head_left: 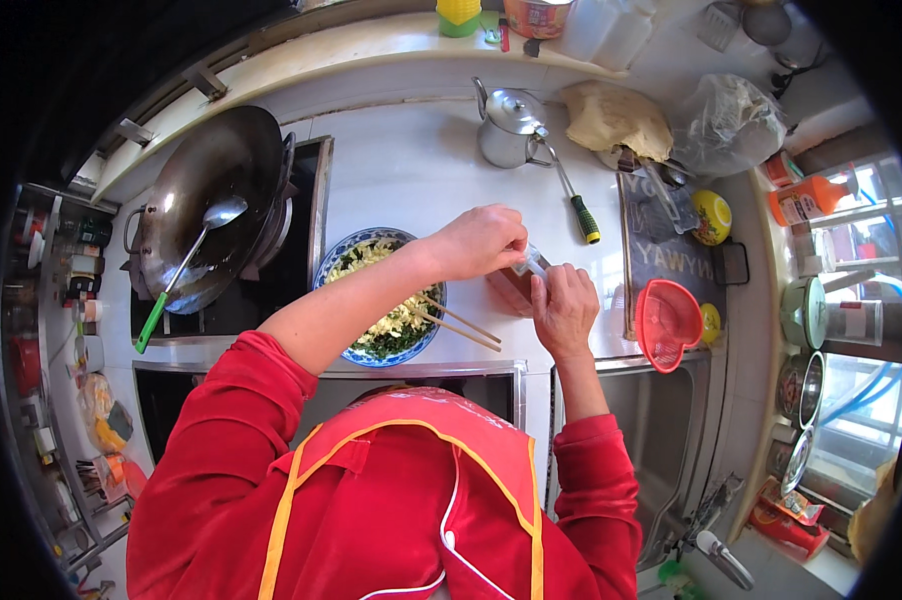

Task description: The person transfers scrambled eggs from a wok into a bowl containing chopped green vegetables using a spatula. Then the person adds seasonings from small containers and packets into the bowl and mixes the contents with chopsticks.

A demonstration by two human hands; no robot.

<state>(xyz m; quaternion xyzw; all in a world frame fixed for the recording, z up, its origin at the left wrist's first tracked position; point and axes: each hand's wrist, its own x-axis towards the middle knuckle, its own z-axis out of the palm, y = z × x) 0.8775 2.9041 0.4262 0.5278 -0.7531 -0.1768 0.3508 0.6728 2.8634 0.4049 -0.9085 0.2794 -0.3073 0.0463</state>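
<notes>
My left hand (488, 240) and my right hand (565, 307) meet over the white counter, fingers closed on a small clear plastic piece (533, 264), perhaps a bag or wrapper. Just below them lies a reddish-brown block or packet (509, 291), partly hidden by my hands. Under my left forearm stands a blue-and-white patterned bowl (325, 259) of chopped greens (391, 345) and yellow crumbled pieces, probably egg. A pair of wooden chopsticks (466, 330) rests in it, their ends past the right rim.
At left, a wok (218, 165) holds a green-handled ladle (184, 262). A metal kettle (507, 127) and a green-and-black-handled tool (583, 217) stand behind my hands. To the right are a red heart-shaped plastic basket (668, 322), a yellow bowl (712, 217) and a sink (649, 450).
</notes>
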